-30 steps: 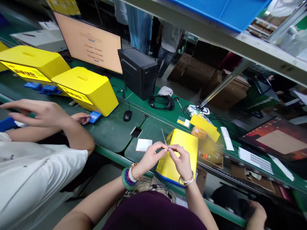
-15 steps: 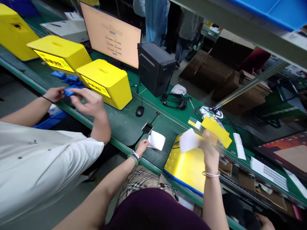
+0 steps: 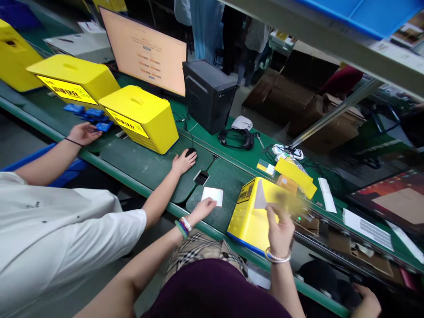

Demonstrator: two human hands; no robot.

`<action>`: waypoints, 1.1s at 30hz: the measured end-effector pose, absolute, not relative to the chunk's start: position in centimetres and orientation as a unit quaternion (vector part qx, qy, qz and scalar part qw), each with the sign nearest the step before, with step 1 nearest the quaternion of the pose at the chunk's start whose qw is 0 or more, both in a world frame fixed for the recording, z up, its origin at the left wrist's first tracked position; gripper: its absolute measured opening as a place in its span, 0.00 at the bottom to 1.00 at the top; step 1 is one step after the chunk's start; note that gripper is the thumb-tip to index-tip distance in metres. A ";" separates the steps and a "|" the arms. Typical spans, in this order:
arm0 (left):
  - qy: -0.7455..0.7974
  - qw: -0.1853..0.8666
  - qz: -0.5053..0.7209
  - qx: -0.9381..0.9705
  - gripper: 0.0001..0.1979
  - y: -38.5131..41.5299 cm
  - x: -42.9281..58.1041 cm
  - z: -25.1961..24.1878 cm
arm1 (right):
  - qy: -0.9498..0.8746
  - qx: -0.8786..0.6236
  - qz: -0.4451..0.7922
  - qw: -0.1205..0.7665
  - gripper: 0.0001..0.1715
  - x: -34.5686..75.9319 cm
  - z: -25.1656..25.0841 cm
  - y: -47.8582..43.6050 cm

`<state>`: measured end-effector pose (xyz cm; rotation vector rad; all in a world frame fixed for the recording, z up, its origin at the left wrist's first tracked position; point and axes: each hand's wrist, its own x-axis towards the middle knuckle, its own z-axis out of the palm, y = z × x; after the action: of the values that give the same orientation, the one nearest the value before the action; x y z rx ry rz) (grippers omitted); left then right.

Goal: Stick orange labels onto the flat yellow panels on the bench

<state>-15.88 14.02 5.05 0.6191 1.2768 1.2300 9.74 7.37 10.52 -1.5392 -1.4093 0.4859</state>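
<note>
The long green desk (image 3: pixel 149 165) carries a lit monitor (image 3: pixel 145 48), a black computer tower (image 3: pixel 207 95) and two closed yellow cases (image 3: pixel 141 117), with a third cut off at the left edge. None of the cases shows its contents. A blue bin (image 3: pixel 357 13) sits on the shelf above, and only its underside is seen.

Nearest the person, a yellow box (image 3: pixel 248 214) stands at the desk's front edge with its lid closed. The right hand (image 3: pixel 280 229) is raised over it, and its fingers pinch a white label (image 3: pixel 260 199) just above the box's top. The fingertips and the label's far edge are blurred. The left hand (image 3: pixel 205 207) lies low on the dark mat, fingers loosely spread and gripping nothing. Their tips touch the near edge of a white slip (image 3: pixel 212 195) lying flat beside the box.

To the left, a co-worker in a white sleeve covers a mouse (image 3: pixel 191 152) with one hand (image 3: pixel 182 162), hiding most of it. The co-worker's other hand (image 3: pixel 84 132) rests beside small blue pieces (image 3: pixel 94 115), and it is hard to tell what they are.
</note>
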 end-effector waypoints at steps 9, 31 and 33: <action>0.325 0.798 0.483 0.157 0.19 7.6 -8.4 8.7 | -0.708 -0.529 0.273 0.380 0.13 5.2 9.4 6.6; 0.463 0.637 0.447 0.423 0.05 15.4 2.9 5.9 | -0.306 -0.644 0.384 0.586 0.17 21.8 5.9 9.0; 0.488 0.607 0.438 0.449 0.09 16.5 2.5 5.8 | -0.300 -0.658 0.374 0.581 0.17 22.3 5.1 9.7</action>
<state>2.46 16.50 5.80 1.0370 1.1286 1.0117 22.30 9.71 5.14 -1.5377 -0.7002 0.8740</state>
